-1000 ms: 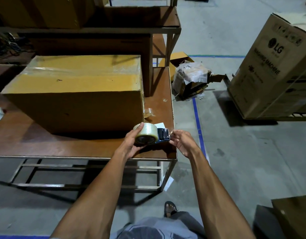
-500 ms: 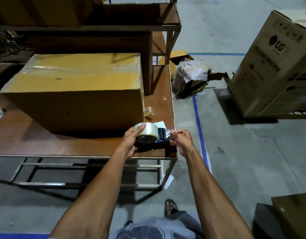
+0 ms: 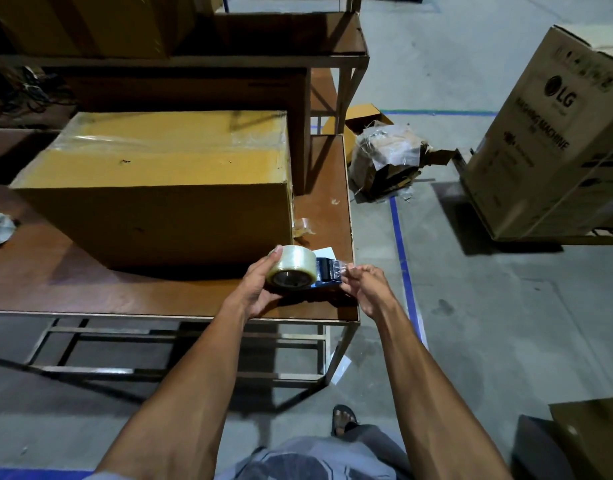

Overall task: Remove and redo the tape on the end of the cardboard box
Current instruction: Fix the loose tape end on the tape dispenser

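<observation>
A large brown cardboard box (image 3: 159, 188) lies on a brown table (image 3: 90, 292), with clear tape across its top. Its right end faces the table's right edge, and a scrap of clear tape (image 3: 302, 227) hangs at its lower corner. In front of that end, my left hand (image 3: 260, 289) grips a tape dispenser (image 3: 294, 270) with a clear roll and a blue frame. My right hand (image 3: 362, 285) pinches the loose tape end at the dispenser's blade. A white slip of paper (image 3: 324, 252) lies behind the dispenser.
A shelf frame (image 3: 346, 60) with more cartons stands behind the table. On the floor to the right are a crushed plastic-wrapped carton (image 3: 384, 161), a tall LG washing machine box (image 3: 557, 140) and a blue floor line (image 3: 403, 271). Another carton (image 3: 592, 441) sits bottom right.
Both hands with the dispenser have stayed at the table's right front corner. My right fingers have shifted slightly on the tape end at the blade.
</observation>
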A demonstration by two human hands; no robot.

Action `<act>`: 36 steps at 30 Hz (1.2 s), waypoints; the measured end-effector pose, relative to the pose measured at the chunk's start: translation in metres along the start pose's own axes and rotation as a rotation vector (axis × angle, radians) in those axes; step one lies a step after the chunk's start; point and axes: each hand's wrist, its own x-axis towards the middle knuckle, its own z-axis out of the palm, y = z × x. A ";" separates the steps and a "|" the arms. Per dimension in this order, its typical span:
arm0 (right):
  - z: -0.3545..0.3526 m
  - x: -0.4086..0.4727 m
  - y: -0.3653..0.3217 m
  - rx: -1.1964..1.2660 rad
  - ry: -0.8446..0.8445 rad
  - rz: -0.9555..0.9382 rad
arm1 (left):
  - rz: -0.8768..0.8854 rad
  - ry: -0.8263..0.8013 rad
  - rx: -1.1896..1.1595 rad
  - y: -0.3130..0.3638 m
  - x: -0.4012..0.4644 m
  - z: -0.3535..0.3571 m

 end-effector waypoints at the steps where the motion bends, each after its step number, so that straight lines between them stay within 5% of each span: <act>1: 0.000 0.001 -0.001 -0.004 -0.025 0.000 | 0.001 0.006 0.021 0.000 0.000 0.001; 10: -0.003 0.005 0.001 -0.048 -0.237 0.123 | 0.092 0.147 0.162 -0.007 0.010 0.008; 21: 0.007 0.003 0.006 0.005 -0.274 0.224 | 0.163 0.394 0.468 -0.008 0.015 -0.005; 36: 0.011 0.003 0.013 -0.096 0.131 -0.062 | 0.267 0.523 0.757 -0.005 0.009 0.002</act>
